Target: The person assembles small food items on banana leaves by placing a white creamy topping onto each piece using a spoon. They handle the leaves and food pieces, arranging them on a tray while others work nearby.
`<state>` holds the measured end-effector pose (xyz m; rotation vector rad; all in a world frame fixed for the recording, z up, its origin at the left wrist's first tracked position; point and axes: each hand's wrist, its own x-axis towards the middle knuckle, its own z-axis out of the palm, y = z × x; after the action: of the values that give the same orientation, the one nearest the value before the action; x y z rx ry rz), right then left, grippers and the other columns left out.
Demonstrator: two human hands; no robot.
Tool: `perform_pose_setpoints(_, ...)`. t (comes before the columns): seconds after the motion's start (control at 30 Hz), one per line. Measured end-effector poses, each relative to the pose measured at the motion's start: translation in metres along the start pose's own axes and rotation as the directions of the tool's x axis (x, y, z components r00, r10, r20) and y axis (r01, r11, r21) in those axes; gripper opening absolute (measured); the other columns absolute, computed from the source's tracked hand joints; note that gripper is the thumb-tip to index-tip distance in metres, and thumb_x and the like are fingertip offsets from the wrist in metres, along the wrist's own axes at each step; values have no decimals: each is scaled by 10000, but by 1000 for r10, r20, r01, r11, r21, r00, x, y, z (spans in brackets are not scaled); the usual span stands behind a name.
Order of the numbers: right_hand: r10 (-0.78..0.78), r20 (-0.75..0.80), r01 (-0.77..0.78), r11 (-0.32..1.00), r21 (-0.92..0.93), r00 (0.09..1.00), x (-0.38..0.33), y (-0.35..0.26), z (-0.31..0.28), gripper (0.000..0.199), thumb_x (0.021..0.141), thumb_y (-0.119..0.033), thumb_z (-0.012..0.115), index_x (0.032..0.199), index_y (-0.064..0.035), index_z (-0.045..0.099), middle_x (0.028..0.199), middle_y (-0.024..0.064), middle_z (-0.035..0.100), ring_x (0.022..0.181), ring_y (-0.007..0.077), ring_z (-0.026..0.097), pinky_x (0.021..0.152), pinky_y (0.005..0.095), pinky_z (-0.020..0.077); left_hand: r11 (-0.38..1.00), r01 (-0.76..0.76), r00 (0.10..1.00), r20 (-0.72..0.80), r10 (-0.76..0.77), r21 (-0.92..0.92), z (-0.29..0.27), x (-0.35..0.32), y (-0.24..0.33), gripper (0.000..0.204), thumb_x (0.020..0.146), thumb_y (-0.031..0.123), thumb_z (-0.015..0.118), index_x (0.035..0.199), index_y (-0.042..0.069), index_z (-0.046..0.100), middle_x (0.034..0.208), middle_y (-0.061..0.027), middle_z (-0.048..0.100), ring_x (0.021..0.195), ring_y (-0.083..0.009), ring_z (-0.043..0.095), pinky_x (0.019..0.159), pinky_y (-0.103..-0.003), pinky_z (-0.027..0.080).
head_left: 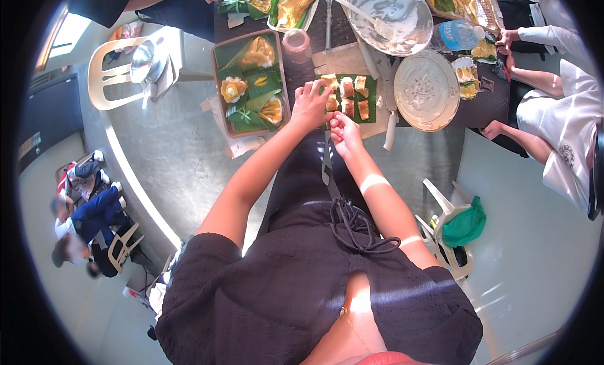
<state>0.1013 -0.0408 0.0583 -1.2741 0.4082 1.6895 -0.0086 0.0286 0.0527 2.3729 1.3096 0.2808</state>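
Observation:
On a green banana leaf (355, 117) at the table's near edge lie several short pieces of a browned pastry roll (347, 107), set in short rows. My left hand (308, 107) reaches over the leaf's left edge, fingers bent and apart, their tips beside the left-hand pieces. Close to it, my right hand (346, 135) is at the leaf's lower left corner, thumb and forefinger pinched together. Whatever lies in that pinch is too small to make out. The two hands' fingertips nearly meet.
Left of the leaf stands a tray (216, 82) of leaf-wrapped yellow food, with a jar (296, 45) beside it. A white-handled knife (391, 129), a tub of cream (426, 91), a metal bowl (402, 47) and a water bottle (458, 35) are to the right. Other people stand around the table.

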Motion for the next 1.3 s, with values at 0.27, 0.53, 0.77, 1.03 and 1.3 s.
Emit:
perform_pose_setpoints(0.27,-137,100,153,972,-176,986,-20,-24,-6,332,798,-91,439,1121,-13,433,587,36,475,384,49,305,352,164,231,998,56,993,-101,-57,-9,2,18,-11,390,642,202,612,997,83,499,1010,-68,413,931,-243,414,731,-371,387)
perform_pose_setpoints(0.53,-27,128,38,996,-77,991,24,-21,15,362,807,-94,411,1164,-61,363,601,40,475,404,59,326,351,181,240,993,86,992,-99,-77,84,16,37,-18,252,707,103,502,956,84,538,1024,-72,439,949,-255,431,736,-364,398)
perform_pose_setpoints(0.77,5,112,-8,1000,24,994,41,-21,28,67,802,-107,417,741,-84,435,589,46,485,389,64,327,342,185,232,990,79,993,-95,-68,113,20,41,-25,205,670,94,506,867,57,548,1001,-69,457,939,-250,441,733,-352,405)
perform_pose_setpoints(1.03,19,124,-35,991,130,992,48,-19,30,73,795,-92,429,726,-67,429,600,61,484,379,62,312,338,184,236,997,65,994,-85,-62,35,24,44,-29,177,650,96,527,820,60,558,984,-64,465,942,-244,441,736,-349,408)
perform_pose_setpoints(1.3,33,111,-53,982,180,993,49,-16,28,59,808,-87,411,762,-51,420,609,70,488,383,65,315,337,185,242,998,55,995,-80,-52,42,24,45,-29,182,639,91,535,818,59,553,967,-73,455,945,-246,437,737,-355,406)
